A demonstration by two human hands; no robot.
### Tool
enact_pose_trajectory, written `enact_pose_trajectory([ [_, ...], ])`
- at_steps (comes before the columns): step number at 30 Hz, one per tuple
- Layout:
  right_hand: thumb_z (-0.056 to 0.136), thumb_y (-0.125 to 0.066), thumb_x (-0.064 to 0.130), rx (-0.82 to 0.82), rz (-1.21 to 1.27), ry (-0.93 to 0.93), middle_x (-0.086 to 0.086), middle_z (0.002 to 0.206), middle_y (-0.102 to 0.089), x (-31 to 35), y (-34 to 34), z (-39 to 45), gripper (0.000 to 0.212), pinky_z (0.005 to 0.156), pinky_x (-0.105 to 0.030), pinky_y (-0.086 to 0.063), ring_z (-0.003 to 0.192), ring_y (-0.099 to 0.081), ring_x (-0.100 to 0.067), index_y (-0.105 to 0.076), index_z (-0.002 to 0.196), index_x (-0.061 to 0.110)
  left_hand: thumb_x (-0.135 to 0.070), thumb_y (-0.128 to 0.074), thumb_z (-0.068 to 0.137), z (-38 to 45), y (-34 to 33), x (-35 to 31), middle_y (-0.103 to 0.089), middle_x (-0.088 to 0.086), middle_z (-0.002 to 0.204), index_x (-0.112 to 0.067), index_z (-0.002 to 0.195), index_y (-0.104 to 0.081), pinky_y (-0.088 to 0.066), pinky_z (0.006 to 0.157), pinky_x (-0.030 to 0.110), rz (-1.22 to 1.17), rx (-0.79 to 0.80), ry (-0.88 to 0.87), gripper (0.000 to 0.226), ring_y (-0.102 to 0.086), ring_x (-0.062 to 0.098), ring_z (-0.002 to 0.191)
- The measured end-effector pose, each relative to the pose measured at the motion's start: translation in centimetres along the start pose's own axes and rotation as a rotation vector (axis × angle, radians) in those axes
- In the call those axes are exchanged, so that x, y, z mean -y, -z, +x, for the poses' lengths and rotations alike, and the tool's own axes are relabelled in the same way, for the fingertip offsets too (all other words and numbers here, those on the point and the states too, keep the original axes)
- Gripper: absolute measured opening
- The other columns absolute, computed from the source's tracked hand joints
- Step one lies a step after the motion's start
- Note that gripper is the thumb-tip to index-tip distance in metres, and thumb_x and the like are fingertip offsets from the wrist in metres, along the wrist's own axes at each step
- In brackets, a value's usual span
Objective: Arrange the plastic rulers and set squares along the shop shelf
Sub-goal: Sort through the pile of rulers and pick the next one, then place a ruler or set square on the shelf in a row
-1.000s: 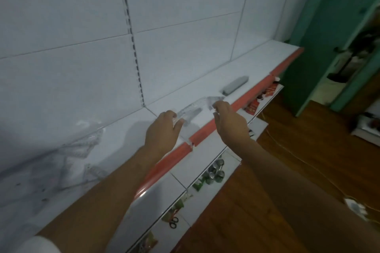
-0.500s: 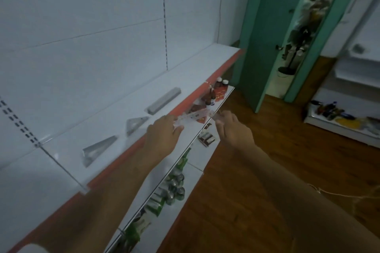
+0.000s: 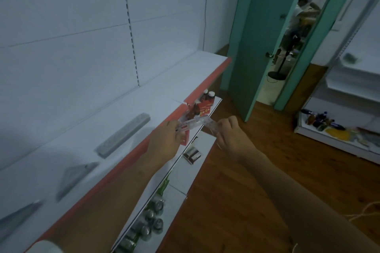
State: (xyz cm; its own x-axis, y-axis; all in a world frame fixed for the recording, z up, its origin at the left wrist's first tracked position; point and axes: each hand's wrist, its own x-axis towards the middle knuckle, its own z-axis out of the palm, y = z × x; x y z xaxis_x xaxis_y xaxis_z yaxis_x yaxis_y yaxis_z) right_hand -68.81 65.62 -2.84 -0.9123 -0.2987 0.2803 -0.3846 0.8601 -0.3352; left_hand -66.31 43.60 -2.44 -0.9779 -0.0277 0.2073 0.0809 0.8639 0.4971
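Observation:
A clear plastic set square (image 3: 196,123) hangs in the air just off the front of the white shelf (image 3: 144,100). My left hand (image 3: 164,141) pinches its left end and my right hand (image 3: 231,136) pinches its right end. On the shelf lie a grey stack of rulers (image 3: 123,134), a clear set square (image 3: 76,176) and another clear set square (image 3: 18,220) at the lower left. The shelf's front edge is an orange strip (image 3: 131,154).
Lower shelves hold red boxes and bottles (image 3: 203,104), a small dark box (image 3: 192,155) and several cans (image 3: 149,226). A teal door (image 3: 250,47) stands open at the right. A person (image 3: 302,18) is beyond it. Another stocked shelf (image 3: 337,131) is far right, above wooden floor.
The view has swung right along the shelf. Both hands carried the clear set square rightwards past the ruler stack and off the shelf's front edge.

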Motion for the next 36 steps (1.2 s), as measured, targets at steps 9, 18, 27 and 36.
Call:
enact_pose_trajectory([
  [9, 0.099, -0.047, 0.032, 0.007, 0.034, 0.088, 0.008, 0.131, -0.038, -4.4, -0.7, 11.7, 0.039, 0.070, -0.012, -0.047, 0.085, -0.054, -0.008, -0.036, 0.135, 0.025, -0.029, -0.050, 0.096, 11.8, -2.0, 0.1, -0.059, 0.006, 0.115, -0.016, 0.122, -0.052, -0.046, 0.087, 0.040, 0.075, -0.033, 0.058, 0.030, -0.058, 0.024, 0.100],
  [18, 0.097, -0.051, 0.026, 0.116, 0.071, 0.506, -0.004, 0.124, -0.049, -2.7, -5.2, 24.2, 0.045, 0.076, -0.031, -0.054, 0.100, -0.057, -0.020, -0.043, 0.141, 0.019, -0.037, -0.048, 0.097, 15.3, -0.6, 3.9, -0.058, 0.004, 0.122, -0.018, 0.127, -0.051, -0.041, 0.096, 0.040, 0.147, -0.259, 0.400, 0.035, -0.056, 0.023, 0.111],
  [27, 0.097, -0.052, 0.026, 0.269, 0.240, 0.985, -0.011, 0.102, -0.057, 5.3, -10.8, 26.8, 0.044, 0.066, -0.038, -0.052, 0.084, -0.057, -0.024, -0.049, 0.138, 0.010, -0.035, -0.048, 0.097, 8.9, 3.1, 7.8, -0.055, 0.002, 0.125, -0.018, 0.127, -0.051, -0.038, 0.099, 0.042, 0.235, -0.469, 0.840, 0.034, -0.054, 0.023, 0.115],
  [36, 0.095, -0.057, 0.030, 0.484, 0.302, 1.190, -0.004, 0.121, -0.057, 14.6, -13.8, 22.6, 0.039, 0.088, -0.025, -0.040, 0.110, -0.055, -0.019, -0.055, 0.129, 0.012, -0.034, -0.049, 0.097, -1.6, 6.7, 9.9, -0.057, 0.006, 0.120, -0.015, 0.125, -0.051, -0.041, 0.092, 0.042, 0.325, -0.604, 1.083, 0.033, -0.057, 0.026, 0.108],
])
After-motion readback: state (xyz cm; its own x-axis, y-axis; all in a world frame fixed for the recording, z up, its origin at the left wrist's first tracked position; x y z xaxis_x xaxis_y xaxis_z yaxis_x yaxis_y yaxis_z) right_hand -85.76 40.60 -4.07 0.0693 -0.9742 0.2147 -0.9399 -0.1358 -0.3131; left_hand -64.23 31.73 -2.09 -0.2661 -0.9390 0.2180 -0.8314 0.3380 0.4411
